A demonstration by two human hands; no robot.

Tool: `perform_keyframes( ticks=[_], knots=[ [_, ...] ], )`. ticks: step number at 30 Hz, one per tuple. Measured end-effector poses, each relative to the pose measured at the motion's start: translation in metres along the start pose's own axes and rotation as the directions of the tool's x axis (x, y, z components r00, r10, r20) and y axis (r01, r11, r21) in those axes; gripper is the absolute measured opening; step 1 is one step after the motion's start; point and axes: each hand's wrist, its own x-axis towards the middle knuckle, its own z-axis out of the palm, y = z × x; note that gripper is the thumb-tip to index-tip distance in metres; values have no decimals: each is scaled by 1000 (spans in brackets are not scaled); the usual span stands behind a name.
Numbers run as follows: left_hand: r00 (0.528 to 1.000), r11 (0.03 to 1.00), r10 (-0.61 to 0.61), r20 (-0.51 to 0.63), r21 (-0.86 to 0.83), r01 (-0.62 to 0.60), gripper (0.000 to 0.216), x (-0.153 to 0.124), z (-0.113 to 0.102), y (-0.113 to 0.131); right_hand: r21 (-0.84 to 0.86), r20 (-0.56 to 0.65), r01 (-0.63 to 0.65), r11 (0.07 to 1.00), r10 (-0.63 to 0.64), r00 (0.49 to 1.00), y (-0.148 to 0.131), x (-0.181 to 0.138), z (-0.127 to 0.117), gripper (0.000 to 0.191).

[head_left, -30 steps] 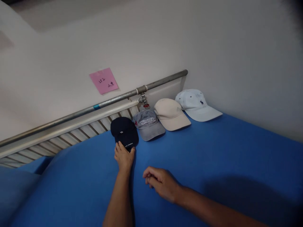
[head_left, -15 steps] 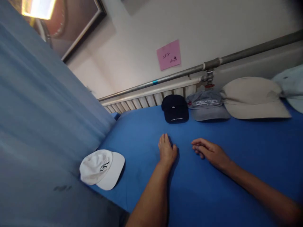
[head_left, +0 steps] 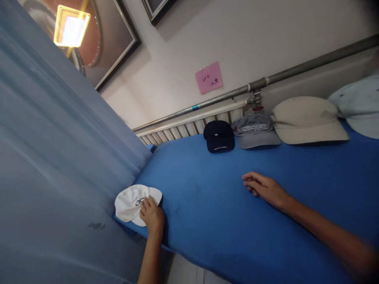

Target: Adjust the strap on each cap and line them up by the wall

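Note:
My left hand [head_left: 152,215] lies over the brim of a white baseball cap [head_left: 128,206] at the bed's left edge. Its fingers are stretched across the brim, close to the dark logo; the thumb is hidden. Over the blue sheet, my right hand [head_left: 264,190] holds nothing, its fingers loosely bent and a little apart. Beyond it, caps stand in a row along the wall side: a navy cap [head_left: 218,137], a grey cap [head_left: 256,131] with lettering, a beige cap [head_left: 308,120] and a pale blue cap [head_left: 359,106] cut off by the right border.
The blue-covered bed [head_left: 192,189] spans the middle. A blue-grey curtain [head_left: 59,150] hangs along its left side. Behind the caps run a radiator [head_left: 180,129] and a metal pipe [head_left: 290,65]. A pink note [head_left: 209,77] is on the wall.
My left hand has moved left from the middle of the bed onto the white cap's brim. My right hand has hardly moved. The view has shifted slightly.

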Motion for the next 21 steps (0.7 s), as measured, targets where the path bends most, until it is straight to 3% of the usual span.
perform_keyframes(
  ticks=[4,8,10,11,13,15,17,19,21],
  knots=[
    [1000,997,20,-1,-77,-20,39,12,-16,0,-12,5,-23,1000,23,1000,1,-5,-3,20],
    [994,963,99,-44,-247,-106,38,32,-56,24,16,-4,-31,999,31,999,7,-7,-5,20],
    [996,799,-18,-83,-601,-36,32,39,-82,42,36,-14,-38,999,39,999,10,-7,-4,19],
    [996,689,-85,-38,-724,31,29,41,-94,52,49,-19,-39,998,40,999,11,-7,-4,18],
    [982,366,-141,127,-915,171,24,45,-112,73,82,-34,-35,996,38,999,14,-5,-3,17],
    [951,9,-106,290,-956,292,17,48,-118,96,119,-49,-27,993,33,998,15,-4,-3,17],
    [903,-232,-17,429,-880,413,18,50,-112,118,155,-68,4,988,6,998,16,-4,-4,16],
    [832,-332,114,544,-768,548,23,51,-97,137,179,-77,96,979,-84,994,15,-6,-7,12],
    [735,-331,265,624,-657,678,28,50,-79,152,141,-89,154,978,-142,986,12,-8,-13,13]
  ],
)
